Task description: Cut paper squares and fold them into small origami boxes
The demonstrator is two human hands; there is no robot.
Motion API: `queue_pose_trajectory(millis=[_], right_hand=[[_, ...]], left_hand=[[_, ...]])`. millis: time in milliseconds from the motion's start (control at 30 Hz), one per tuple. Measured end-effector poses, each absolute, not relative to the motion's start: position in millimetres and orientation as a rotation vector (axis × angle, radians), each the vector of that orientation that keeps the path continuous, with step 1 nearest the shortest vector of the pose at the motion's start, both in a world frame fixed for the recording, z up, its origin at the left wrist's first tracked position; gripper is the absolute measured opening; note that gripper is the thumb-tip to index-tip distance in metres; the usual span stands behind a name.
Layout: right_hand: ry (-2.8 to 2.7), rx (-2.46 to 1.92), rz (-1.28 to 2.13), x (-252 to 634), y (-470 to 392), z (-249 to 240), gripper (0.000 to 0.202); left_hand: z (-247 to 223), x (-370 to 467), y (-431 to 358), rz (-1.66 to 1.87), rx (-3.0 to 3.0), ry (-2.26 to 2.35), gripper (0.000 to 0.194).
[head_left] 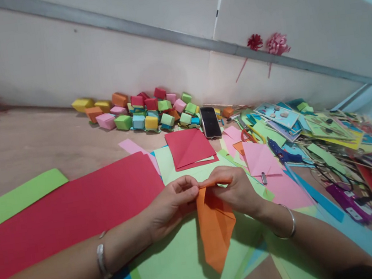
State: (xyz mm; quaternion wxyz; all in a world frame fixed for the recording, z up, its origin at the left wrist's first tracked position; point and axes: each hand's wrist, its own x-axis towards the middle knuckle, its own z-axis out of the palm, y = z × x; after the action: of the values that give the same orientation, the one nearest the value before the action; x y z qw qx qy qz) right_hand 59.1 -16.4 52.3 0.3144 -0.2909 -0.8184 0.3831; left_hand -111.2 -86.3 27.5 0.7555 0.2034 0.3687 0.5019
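Note:
An orange folded paper (216, 232) hangs between my two hands, its pointed end toward me, above light green sheets (175, 261). My left hand (175, 201) pinches its upper left edge between thumb and fingertips. On the other side, my right hand (236, 190) is closed on the paper's top right part, with an orange strip showing along the index finger. The two hands' fingertips nearly meet at the top fold. Just beyond them lie square red papers (190, 148).
Folded paper boxes (138, 122) are heaped by the wall, beside a phone (210, 122). Large red paper (78, 210) lies left. To the right are scissors (252, 134), a blue glue gun (285, 153), pink papers (261, 159), a purple power strip (349, 202) and cables.

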Motion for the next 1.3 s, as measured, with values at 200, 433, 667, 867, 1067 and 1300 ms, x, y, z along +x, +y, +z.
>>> queue_pose_trajectory(millis=[200,433,667,867,1067,1300], right_hand=[[-2.101,-0.982,1.021,54.7,-20.9,62.0,0.013],[-2.092,-1.182,1.291,53.7,-22.3,65.4,0.013],[-2.154,-1.285,1.344,47.7,-25.6,43.0,0.01],[-2.253,-1.109,1.217,47.3,-28.0,45.3,0.009],[-2.21,-1.136,1.338,49.7,-26.2,46.9,0.018],[-2.288,-1.156,1.294,51.0,-24.4,44.8,0.022]], left_hand=[[25.4,-109.7,-85.3,1.039,0.492,0.856,0.044],[35.1,-114.1,-86.8,1.05,0.89,1.074,0.037],[36.1,-112.8,-88.8,0.941,1.292,1.358,0.015],[33.3,-112.8,-87.3,0.954,1.307,1.466,0.01],[36.7,-111.9,-85.7,0.978,1.269,1.438,0.011],[43.3,-116.3,-84.6,0.818,1.13,1.39,0.019]])
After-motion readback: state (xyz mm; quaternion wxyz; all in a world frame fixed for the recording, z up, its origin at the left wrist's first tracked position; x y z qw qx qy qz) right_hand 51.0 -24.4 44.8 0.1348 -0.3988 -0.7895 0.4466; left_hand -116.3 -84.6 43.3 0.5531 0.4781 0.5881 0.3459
